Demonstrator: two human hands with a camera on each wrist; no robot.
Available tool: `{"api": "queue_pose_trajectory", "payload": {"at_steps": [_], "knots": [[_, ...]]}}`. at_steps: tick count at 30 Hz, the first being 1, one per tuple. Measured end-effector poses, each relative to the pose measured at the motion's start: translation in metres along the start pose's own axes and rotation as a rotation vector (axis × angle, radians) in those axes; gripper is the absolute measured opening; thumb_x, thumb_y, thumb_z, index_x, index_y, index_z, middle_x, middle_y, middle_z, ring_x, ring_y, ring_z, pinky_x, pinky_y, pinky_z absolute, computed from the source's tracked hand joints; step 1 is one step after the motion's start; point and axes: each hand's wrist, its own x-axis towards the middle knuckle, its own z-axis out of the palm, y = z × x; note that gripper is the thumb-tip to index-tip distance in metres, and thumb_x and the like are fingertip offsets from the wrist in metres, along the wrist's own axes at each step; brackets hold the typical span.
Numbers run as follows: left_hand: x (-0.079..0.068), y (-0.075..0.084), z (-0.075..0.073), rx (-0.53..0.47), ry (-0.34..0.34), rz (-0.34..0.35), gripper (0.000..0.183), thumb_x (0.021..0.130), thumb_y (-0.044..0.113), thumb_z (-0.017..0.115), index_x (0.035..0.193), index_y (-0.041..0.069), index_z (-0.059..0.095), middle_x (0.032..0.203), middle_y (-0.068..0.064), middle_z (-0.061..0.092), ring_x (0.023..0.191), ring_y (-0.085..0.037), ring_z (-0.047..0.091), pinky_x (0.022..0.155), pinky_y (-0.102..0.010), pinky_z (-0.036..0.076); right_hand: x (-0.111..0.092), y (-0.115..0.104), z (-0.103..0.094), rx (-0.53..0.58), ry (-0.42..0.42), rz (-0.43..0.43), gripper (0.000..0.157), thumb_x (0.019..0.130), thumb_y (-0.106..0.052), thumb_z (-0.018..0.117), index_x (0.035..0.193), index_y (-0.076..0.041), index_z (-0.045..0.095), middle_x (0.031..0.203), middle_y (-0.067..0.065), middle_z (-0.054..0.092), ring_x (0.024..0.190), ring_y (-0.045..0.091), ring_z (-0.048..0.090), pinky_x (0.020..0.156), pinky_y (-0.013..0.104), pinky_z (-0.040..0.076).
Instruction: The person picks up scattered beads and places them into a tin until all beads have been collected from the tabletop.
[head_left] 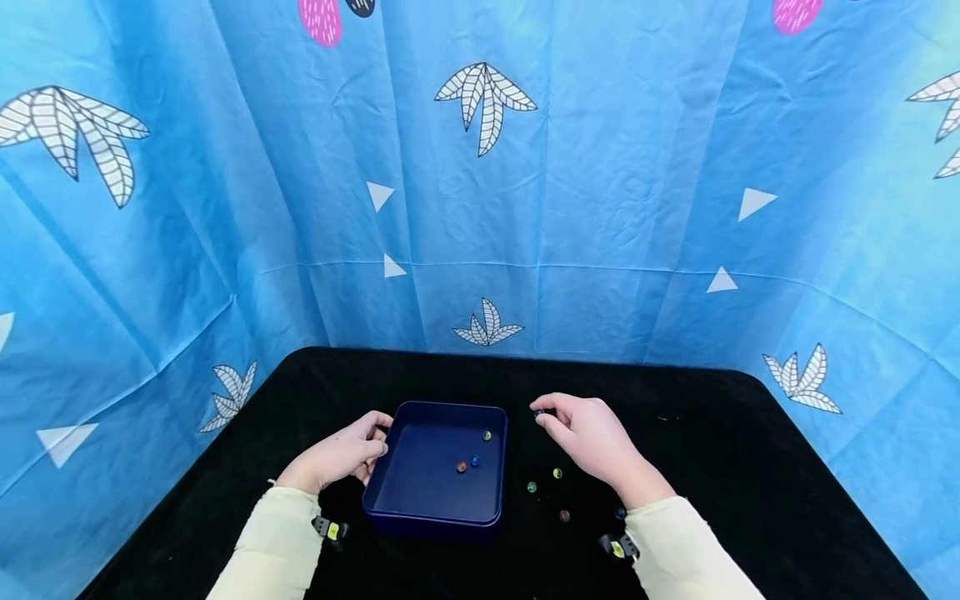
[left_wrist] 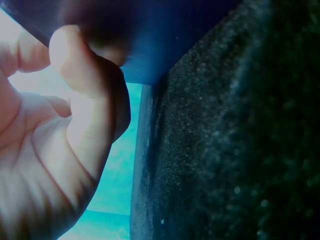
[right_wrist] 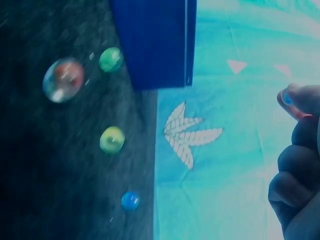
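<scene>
A dark blue square box (head_left: 437,502) stands on the black cloth, its left wall between the thumb and fingers of my left hand (head_left: 341,454). The left wrist view shows my thumb (left_wrist: 82,70) bent against the box (left_wrist: 170,30). Inside the box lie a green marble (head_left: 487,435), a blue marble (head_left: 475,461) and a reddish marble (head_left: 461,467). To the right of the box, above the cloth, my right hand (head_left: 596,437) pinches a small marble (right_wrist: 286,96) between thumb and forefinger; it looks blue in the right wrist view.
Loose on the cloth right of the box are a yellow marble (head_left: 557,473), a green marble (head_left: 532,487) and a reddish marble (head_left: 565,516). A blue marble (head_left: 620,513) lies close to my right wrist. A blue patterned curtain (head_left: 487,217) surrounds the black-covered table (head_left: 712,433).
</scene>
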Motion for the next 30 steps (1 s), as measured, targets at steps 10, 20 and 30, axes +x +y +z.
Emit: {"api": "queue_pose_trajectory", "payload": {"at_steps": [10,20,30], "knots": [[0.000,-0.002,0.000,0.015,0.015,0.007,0.048,0.098,0.008,0.049,0.142,-0.003,0.034,0.095,-0.016,0.053,0.069,-0.024,0.056,0.060,-0.040,0.055,0.021,-0.029,0.014,0.014,-0.013,-0.042,0.020,0.100,-0.031,0.064,0.118,-0.026,0.072,0.052,-0.012,0.036,0.042,0.006,0.032,0.047,0.028,0.036],[0.000,-0.006,0.001,-0.003,0.006,0.005,0.050,0.097,0.007,0.049,0.142,-0.005,0.033,0.095,-0.019,0.053,0.068,-0.023,0.055,0.059,-0.039,0.054,0.042,-0.044,0.031,0.040,-0.052,-0.032,0.010,0.098,-0.040,0.065,0.105,-0.034,0.068,0.057,-0.010,0.045,0.049,0.009,0.043,0.053,0.029,0.042],[0.001,-0.005,0.000,0.006,0.005,0.004,0.048,0.097,0.007,0.049,0.141,-0.003,0.035,0.092,-0.016,0.053,0.068,-0.024,0.056,0.060,-0.041,0.055,0.060,-0.056,0.041,0.035,-0.110,-0.053,0.017,0.098,-0.033,0.062,0.114,-0.030,0.069,0.059,-0.007,0.048,0.046,0.011,0.042,0.050,0.029,0.039]]}}
